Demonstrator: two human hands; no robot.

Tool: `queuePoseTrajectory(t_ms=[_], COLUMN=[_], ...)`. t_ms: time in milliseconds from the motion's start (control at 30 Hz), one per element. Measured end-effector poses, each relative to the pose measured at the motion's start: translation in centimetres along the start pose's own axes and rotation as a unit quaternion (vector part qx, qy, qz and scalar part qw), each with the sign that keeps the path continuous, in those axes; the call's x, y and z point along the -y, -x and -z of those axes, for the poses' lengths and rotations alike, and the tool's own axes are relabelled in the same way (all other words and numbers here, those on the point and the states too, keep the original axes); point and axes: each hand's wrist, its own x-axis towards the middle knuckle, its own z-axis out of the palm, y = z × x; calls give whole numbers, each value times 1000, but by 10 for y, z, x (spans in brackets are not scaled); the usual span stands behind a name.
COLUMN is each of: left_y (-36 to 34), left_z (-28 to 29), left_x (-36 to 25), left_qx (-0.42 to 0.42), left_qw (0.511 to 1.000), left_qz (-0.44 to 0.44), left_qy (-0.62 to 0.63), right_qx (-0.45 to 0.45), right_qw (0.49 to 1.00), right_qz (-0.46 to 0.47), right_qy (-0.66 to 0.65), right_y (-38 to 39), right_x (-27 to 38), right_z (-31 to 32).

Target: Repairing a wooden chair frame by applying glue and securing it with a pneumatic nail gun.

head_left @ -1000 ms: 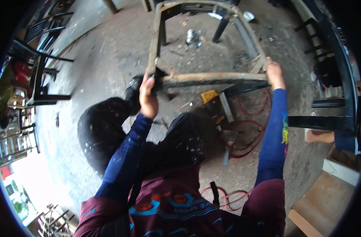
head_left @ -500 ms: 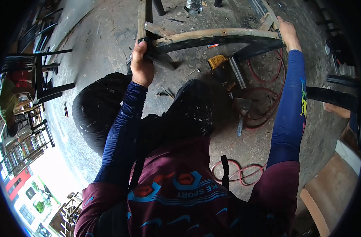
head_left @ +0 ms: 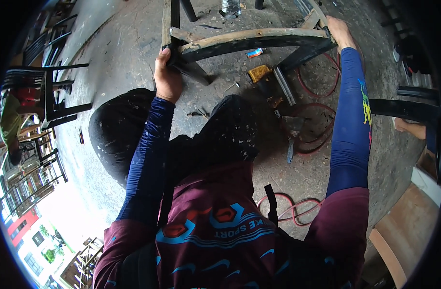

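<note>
A black-edged wooden chair frame with a curved front rail is held up before me at the top of the head view. My left hand is closed on its left corner, thumb upward, just above a black leg. At the opposite corner my right hand wraps around the frame, its fingers partly hidden behind the wood. The frame has bare wood on its upper edges and black paint on its sides and legs. Between the legs, a yellow-and-black tool lies on the floor, beside a grey metal strip.
A red hose coils on the concrete near a putty knife. A small blue-and-orange packet and pliers lie about. Black chairs stand at left. Another person's hand shows at right beside a curved black piece.
Both hands have shifted the chair frame slightly up and to the left. The packet on the floor, partly covered before, now shows fully below the curved rail.
</note>
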Motion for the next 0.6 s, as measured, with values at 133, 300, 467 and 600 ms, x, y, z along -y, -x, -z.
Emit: queuePoseTrajectory(t_ms=[133, 300, 467, 600], left_y=[48, 59, 28, 30], left_z=[11, 40, 39, 8], left_x=[6, -3, -31, -58], left_qx=[-19, -86, -151, -82], left_qw=[997, 988, 988, 945], left_qz=[-55, -120, -34, 12], left_qy=[-43, 40, -26, -317], right_qx=[-6, 8, -77, -104], right_qw=[973, 998, 991, 989], right_qz=[72, -54, -96, -56], right_qy=[221, 25, 55, 93], right_y=[-1, 20, 43, 55], right_x=[4, 47, 80, 91], right_z=[1, 11, 22, 27])
